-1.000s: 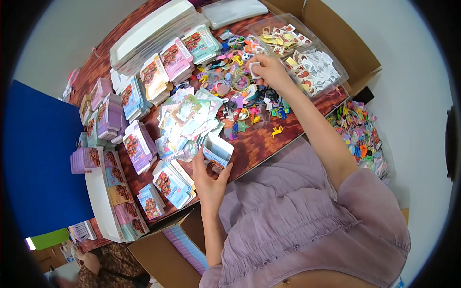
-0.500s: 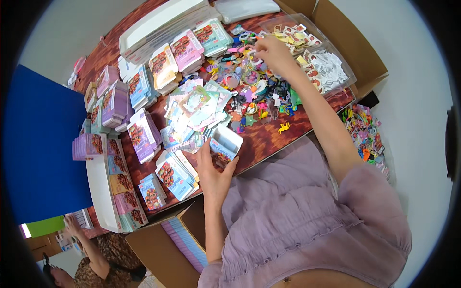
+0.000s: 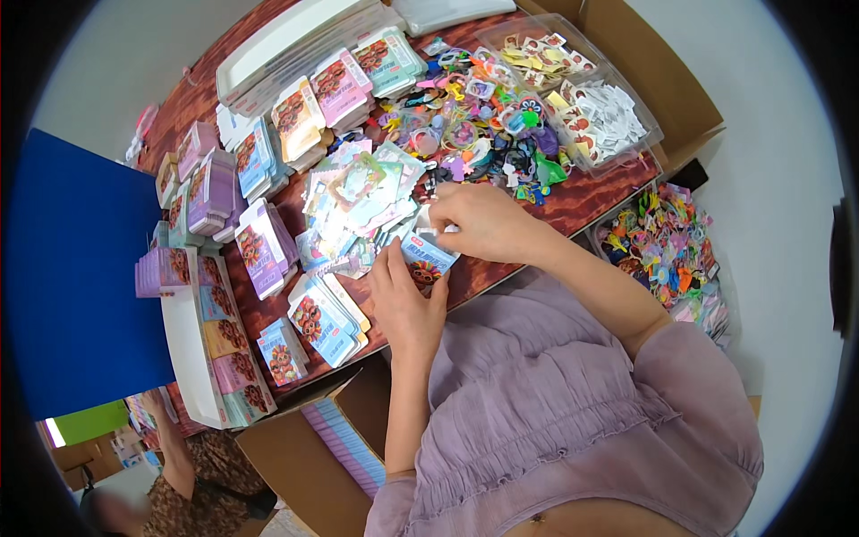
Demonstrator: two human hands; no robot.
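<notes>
My left hand (image 3: 407, 300) grips a small blue card box (image 3: 427, 258) near the front edge of the table, its printed face turned toward me. Over the box's open top is my right hand (image 3: 476, 219), with its fingers bent and drawn together at the opening; what they hold, if anything, is hidden. Just beyond both hands lies a loose heap of pale printed cards and sachets (image 3: 362, 201). Behind that spreads a heap of small colourful plastic trinkets (image 3: 474, 112).
Stacks of flat printed boxes (image 3: 266, 246) line the left side. Clear trays of small cards (image 3: 604, 121) stand at the back right. An open carton (image 3: 309, 456) sits below the table edge, and a bag of trinkets (image 3: 662, 246) at right. Another person (image 3: 192, 474) works at lower left.
My right hand has come from the trinket heap toward me, down to the box's opening. My left hand still holds the box, now tilted with its printed face more visible.
</notes>
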